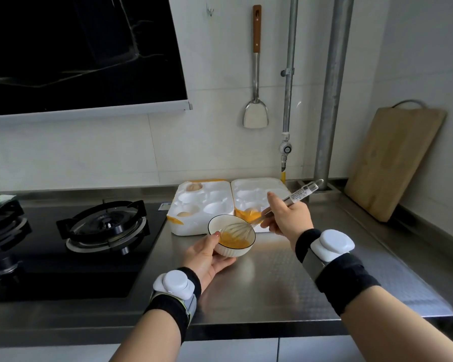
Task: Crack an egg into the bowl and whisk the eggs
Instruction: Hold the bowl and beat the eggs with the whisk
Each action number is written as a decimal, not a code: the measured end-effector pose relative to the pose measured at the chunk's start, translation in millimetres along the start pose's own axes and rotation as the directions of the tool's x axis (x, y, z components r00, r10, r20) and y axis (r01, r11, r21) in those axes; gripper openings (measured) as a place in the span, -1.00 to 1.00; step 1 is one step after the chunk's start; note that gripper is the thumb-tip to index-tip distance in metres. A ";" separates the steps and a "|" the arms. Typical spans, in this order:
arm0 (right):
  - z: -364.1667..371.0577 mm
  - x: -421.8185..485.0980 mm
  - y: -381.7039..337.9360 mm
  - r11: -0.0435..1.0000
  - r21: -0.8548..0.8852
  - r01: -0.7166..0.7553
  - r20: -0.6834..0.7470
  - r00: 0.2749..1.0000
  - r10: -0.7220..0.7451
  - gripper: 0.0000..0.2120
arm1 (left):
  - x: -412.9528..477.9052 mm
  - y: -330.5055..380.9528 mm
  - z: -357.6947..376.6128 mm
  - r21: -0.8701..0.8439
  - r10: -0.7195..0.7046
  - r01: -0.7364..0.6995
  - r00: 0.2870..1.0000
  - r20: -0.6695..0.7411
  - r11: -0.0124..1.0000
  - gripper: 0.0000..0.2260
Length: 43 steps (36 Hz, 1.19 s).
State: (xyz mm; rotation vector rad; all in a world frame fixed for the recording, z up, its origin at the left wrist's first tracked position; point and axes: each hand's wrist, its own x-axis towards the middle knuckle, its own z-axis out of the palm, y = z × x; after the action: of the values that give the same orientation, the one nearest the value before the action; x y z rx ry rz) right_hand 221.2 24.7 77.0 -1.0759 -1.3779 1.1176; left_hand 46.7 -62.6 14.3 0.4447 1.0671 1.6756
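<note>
A small white bowl (221,226) is tilted toward me over the steel counter, with yellow beaten egg (233,241) pooled inside. My left hand (207,254) cups the bowl from below and the left, thumb on its rim. My right hand (285,218) grips the handle of a metal whisk (239,228), whose wire head dips into the egg. Behind the bowl lie two white foam egg trays (220,197). Whole eggs sit in them at the back left (194,187) and front left (185,213), and an open shell with yolk (250,212) rests in the right tray.
A black gas hob with burners (102,226) fills the left of the counter. A wooden cutting board (392,163) leans on the right wall. A metal spatula (256,74) hangs on the tiled wall, next to steel pipes (332,87). The steel counter (272,283) spreads in front.
</note>
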 end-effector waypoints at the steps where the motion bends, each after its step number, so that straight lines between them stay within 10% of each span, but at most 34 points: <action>1: 0.0 0.3 -0.7 1.000 0.010 0.009 -0.015 1.000 -0.009 -0.51 | -0.5 0.2 0.3 0.000 -0.002 0.002 1.000 -0.004 1.000 -0.83; 30: 0.6 -4.5 0.9 1.000 0.009 -0.018 -0.065 0.998 0.019 -0.48 | 2.3 0.1 -3.3 0.014 -0.001 0.001 1.000 0.004 1.000 -0.81; 43: -7.6 -9.0 -12.7 0.999 -0.028 -0.021 0.408 0.913 0.030 -0.81 | 1.2 1.0 -1.7 0.012 -0.015 0.015 1.000 -0.006 1.000 -0.75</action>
State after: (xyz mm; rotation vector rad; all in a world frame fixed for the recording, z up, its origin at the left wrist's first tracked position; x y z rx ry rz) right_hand 229.0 14.3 88.4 -0.9071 -1.7080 1.4055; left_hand 44.5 -62.3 14.0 0.4385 1.0826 1.6593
